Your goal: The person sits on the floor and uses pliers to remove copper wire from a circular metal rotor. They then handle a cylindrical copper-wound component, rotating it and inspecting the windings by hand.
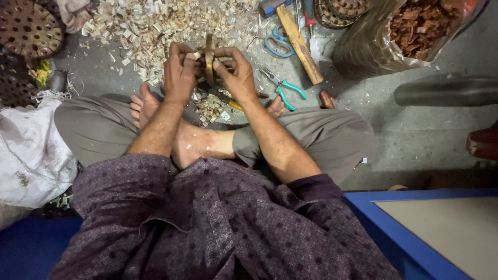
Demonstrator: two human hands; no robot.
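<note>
I sit cross-legged on a grey floor. My left hand [179,72] and my right hand [236,72] both grip a round brown wooden disc [209,58] held on edge between them, above my feet. A small pale wood piece [197,55] shows at my left fingertips against the disc. Beneath the hands lie pale wood chips [211,108] and a yellow-handled tool [234,105], partly hidden.
Teal-handled pliers [284,89], blue scissors [279,44] and a wooden-handled hammer [300,44] lie to the right. A heap of wood shavings [155,23] is ahead. A plastic bag of brown chips [415,28], perforated discs [28,28], a white sack [28,150] and a blue-edged board [415,238] surround me.
</note>
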